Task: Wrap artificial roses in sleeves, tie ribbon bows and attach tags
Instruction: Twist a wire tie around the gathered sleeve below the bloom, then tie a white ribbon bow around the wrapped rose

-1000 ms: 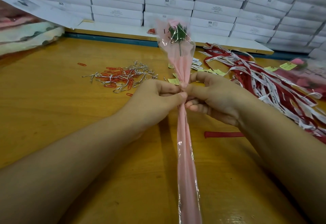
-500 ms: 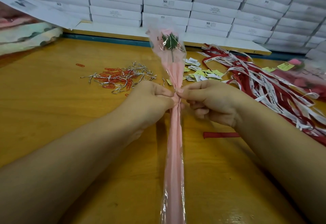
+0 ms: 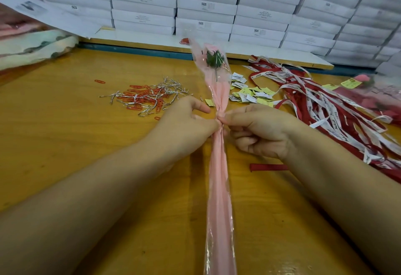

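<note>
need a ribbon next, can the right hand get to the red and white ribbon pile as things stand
Probably yes, once it lets go: the right hand pinches the pink sleeve, but the ribbon pile lies open on the table just beside it, nothing between.

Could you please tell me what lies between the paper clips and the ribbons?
In the head view, the sleeved rose and a heap of tags.

The yellow wooden table (image 3: pixel 65 144) filled the frame. Left of centre lay a heap of red paper clips (image 3: pixel 138 95) mixed with silver twist ties (image 3: pixel 171 84), with one stray clip (image 3: pixel 99 81) further left. Right of centre sat a pile of paper tags (image 3: pixel 249 94). Red and white ribbons (image 3: pixel 325 105) sprawled at the right, and a short red strip (image 3: pixel 269 167) lay lower down.
</note>
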Motion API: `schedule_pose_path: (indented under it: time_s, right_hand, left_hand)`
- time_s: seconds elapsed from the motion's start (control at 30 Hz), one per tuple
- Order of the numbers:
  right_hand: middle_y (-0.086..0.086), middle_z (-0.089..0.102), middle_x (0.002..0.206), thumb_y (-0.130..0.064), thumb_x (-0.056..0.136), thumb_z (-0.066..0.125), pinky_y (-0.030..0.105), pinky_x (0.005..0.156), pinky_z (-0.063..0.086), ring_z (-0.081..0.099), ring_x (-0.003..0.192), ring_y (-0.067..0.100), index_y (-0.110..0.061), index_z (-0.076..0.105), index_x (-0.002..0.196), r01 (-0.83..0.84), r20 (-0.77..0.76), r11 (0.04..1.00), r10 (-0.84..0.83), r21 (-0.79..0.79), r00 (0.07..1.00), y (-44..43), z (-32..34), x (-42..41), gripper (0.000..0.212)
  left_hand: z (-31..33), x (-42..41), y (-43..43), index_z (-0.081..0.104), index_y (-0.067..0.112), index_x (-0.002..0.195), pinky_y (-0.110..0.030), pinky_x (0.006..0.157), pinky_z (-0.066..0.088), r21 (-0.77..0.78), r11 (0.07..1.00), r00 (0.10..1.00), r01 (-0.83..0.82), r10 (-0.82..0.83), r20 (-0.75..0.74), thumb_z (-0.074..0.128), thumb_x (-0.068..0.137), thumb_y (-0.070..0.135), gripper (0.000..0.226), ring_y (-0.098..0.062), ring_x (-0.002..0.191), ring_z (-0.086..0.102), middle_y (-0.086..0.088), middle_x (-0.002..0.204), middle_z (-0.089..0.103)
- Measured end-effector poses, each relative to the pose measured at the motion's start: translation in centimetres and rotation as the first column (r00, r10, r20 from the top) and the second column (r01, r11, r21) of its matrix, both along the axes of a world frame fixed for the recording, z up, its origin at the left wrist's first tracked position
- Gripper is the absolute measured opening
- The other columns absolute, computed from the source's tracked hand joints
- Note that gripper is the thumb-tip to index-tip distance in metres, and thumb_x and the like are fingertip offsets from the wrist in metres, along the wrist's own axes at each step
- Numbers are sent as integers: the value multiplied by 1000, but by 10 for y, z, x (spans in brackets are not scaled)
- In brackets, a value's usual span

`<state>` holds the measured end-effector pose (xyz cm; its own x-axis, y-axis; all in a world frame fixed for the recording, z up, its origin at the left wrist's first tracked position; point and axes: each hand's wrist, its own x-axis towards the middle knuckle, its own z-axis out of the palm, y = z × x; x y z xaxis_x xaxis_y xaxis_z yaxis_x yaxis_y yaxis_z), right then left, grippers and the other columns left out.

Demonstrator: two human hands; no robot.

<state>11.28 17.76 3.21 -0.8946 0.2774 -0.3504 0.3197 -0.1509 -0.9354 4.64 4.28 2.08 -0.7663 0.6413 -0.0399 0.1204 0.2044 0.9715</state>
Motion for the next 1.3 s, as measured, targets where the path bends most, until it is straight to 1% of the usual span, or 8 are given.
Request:
schedule_pose_path:
  time_s: [0.17,0.3,0.4,0.53,0.8,0.97,1.17,1.3]
  right_hand:
    - [-4,28,48,-7,85,62,11,32,15,21,37,2,-9,65,62,28,-28,997,-26,68,999,-1,2,1,23]
    - [3,33,53,-6,85,64,14,32,16,23,37,5,-4,65,71,39,-54,978,-28,204,998,-6,2,2,14]
    - [2,39,47,-8,82,69,19,37,19,26,41,9,-8,68,66,5,-53,939,15,345,998,-11,2,5,17]
    - [6,44,54,-18,79,75,25,42,25,33,50,21,-11,71,63,-34,-38,847,64,530,997,-17,5,9,17]
    - [-1,54,55,-46,82,65,27,54,38,44,48,8,-14,74,72,-249,166,565,194,787,967,-10,21,13,35]
    - [-7,64,65,-39,91,58,23,57,40,56,55,1,-21,70,79,-165,168,384,26,908,986,32,25,12,25]
    - [5,65,95,-29,92,61,30,69,43,54,83,17,-10,68,107,-66,94,95,-324,993,942,95,10,6,26]
    - [11,63,82,-23,90,59,30,55,42,57,71,23,-3,67,92,-184,194,72,-521,980,831,115,3,8,21]
  left_hand:
    - [0,-1,2,65,15,94,-33,80,55,17,1000,1000,4,-3,-26,67,84,9,12,-15,76,68,-7,84,73]
    - [4,0,2,69,7,78,-32,69,58,220,975,949,-27,-44,312,55,88,-2,19,-17,66,65,-6,68,68]
    - [3,-1,0,67,2,88,-29,64,57,224,975,927,-2,-82,366,56,92,11,15,-10,53,61,2,51,62]
    - [2,-3,-1,70,2,82,-24,59,58,173,985,943,2,-60,329,61,88,9,13,-8,54,65,-2,59,68]
    - [-1,-5,0,71,2,84,-28,67,59,174,985,937,-13,-48,346,58,91,10,17,-13,61,66,-8,70,72]
    - [1,-8,2,63,-3,91,-24,66,59,246,967,896,-59,-57,440,57,90,4,10,-12,71,72,-13,86,74]
    - [1,-6,-1,63,-6,92,-22,62,59,239,970,883,-49,-69,464,55,90,1,10,-12,67,71,-15,86,73]
    - [0,-7,-3,64,-6,93,-23,68,58,244,970,868,6,-126,480,55,89,-1,11,-12,70,72,-16,89,73]
